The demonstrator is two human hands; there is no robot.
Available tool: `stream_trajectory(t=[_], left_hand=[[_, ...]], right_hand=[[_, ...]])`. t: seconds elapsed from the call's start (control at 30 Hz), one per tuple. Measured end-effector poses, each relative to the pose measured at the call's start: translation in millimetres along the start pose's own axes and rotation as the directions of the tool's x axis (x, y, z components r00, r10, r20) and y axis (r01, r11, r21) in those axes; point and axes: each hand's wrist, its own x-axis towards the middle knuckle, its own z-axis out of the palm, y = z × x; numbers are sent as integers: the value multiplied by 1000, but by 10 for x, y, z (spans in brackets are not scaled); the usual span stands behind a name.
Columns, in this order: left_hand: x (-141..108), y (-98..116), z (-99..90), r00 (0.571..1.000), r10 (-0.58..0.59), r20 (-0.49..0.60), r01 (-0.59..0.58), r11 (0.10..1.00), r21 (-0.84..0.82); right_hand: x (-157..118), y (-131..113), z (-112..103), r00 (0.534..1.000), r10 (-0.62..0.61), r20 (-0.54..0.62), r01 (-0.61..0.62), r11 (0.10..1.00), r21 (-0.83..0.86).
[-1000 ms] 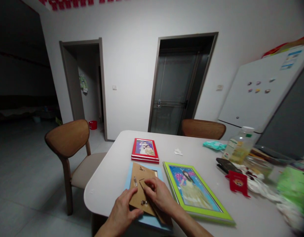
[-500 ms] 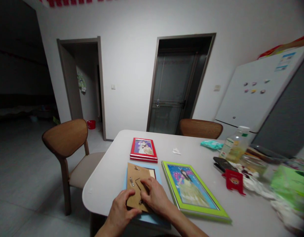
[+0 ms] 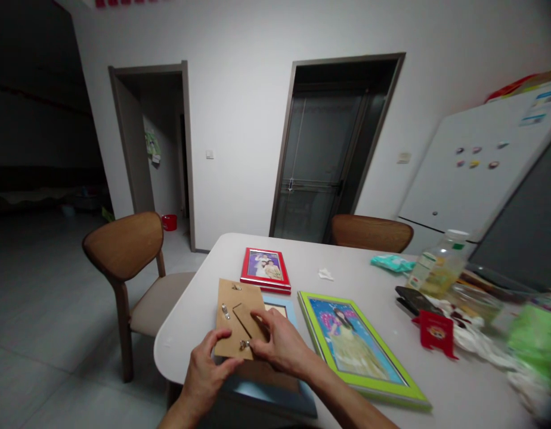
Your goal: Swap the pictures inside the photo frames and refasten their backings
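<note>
Both hands hold a brown picture frame backing board (image 3: 233, 301) with small metal clips and a cut slot. My left hand (image 3: 208, 363) pinches its lower left edge between thumb and fingers. My right hand (image 3: 279, 342) grips its right side near the lower clip. The board is raised and tilted above a light blue picture frame (image 3: 279, 396), which lies on the table and is partly hidden by the board and hands. Right of it lies a green picture frame (image 3: 362, 333) with a photo. Behind sit stacked red picture frames (image 3: 265, 269).
The white table (image 3: 190, 322) carries a crumpled tissue (image 3: 325, 274), a teal packet (image 3: 393, 263), a bottle (image 3: 439, 265), a red card-like item (image 3: 436, 332) and a green packet (image 3: 537, 339) on the right. Wooden chairs stand at the left (image 3: 123, 247) and the far side (image 3: 371, 231).
The backing board has come up off the light blue frame and shifted left, with both hands moving along with it. More of the blue frame shows. The camera view has shifted slightly.
</note>
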Motion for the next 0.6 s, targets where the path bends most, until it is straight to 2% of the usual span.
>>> stream_trajectory(t=[0.17,0.33,0.43,0.6], left_hand=[[122,29,-279,999,38,20,-40,992,123],[225,-107,-484,996,89,26,-93,934,346],[206,-230,-482,996,72,52,-88,895,437],[130,-331,-346,984,15,176,-110,835,539]], right_hand=[[122,-164,135,997,-46,-61,46,999,6],[229,-223,366,998,36,-58,-39,999,-37],[243,-192,476,998,52,-35,-56,994,-96],[212,-123,586,998,70,8,-67,981,-180]])
